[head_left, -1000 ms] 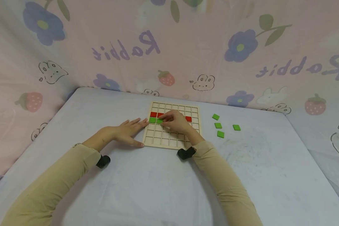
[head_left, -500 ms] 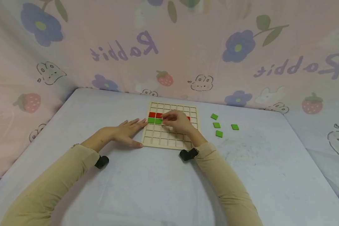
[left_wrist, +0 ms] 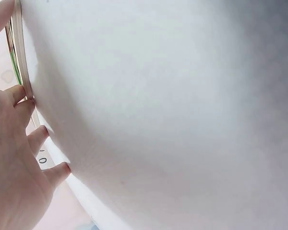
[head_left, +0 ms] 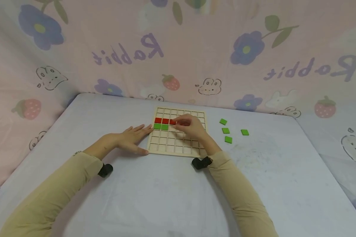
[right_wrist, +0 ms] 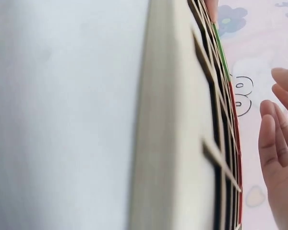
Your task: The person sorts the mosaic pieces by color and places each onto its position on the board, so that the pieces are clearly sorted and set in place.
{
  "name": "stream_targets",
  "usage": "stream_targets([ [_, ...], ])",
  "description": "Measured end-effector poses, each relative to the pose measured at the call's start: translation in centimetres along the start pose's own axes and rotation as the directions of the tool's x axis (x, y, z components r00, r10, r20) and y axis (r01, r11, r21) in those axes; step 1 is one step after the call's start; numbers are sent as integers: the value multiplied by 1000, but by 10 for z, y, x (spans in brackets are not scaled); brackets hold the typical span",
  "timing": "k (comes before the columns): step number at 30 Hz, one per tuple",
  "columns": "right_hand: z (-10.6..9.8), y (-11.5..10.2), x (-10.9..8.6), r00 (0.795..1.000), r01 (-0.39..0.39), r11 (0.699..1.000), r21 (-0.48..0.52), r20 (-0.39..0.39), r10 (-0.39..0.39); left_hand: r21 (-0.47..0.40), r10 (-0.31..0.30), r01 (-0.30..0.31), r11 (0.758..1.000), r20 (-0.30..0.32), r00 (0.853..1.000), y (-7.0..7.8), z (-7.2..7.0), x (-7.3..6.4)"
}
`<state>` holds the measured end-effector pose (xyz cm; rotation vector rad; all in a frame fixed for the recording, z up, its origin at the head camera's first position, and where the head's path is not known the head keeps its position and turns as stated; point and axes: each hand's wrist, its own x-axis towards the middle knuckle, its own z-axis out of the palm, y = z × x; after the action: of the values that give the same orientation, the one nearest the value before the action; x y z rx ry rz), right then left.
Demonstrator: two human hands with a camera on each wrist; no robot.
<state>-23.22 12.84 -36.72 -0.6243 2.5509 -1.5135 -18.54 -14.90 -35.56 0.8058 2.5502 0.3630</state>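
A pale wooden grid board (head_left: 163, 141) lies flat on the table. Along one of its rows run red square tiles (head_left: 165, 121); two green square tiles (head_left: 161, 126) sit in the row just nearer. My left hand (head_left: 132, 140) is spread flat at the board's left edge, thumb near the front corner and fingertips against the side. Above the grid hovers my right hand (head_left: 192, 128), fingertips beside the third red tile and partly covering that row. In the right wrist view, the thumb and fingers of this hand (right_wrist: 281, 153) are apart and hold nothing.
Several loose green tiles (head_left: 225, 130) lie on the white table (head_left: 154, 197) to the right of the board. Behind the table hangs a pink curtain (head_left: 184, 59) printed with flowers, strawberries and rabbits. Each wrist carries a black camera mount (head_left: 200, 163).
My right hand has come off the second green tile and moved slightly right, uncovering that tile and a third red one. My left hand stays at the board's edge.
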Motion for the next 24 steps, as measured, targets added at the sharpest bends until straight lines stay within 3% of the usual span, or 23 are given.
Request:
stream_targets([
  [17,-21,9,-12,999,-19,998,-54,-34,18,3,-14,14,1000,-2,1000,0,1,-1],
  [24,-31,14,-19,998,-33,999,-30,-54,31,-7,-5,4,1000,-6,1000,2,2,0],
])
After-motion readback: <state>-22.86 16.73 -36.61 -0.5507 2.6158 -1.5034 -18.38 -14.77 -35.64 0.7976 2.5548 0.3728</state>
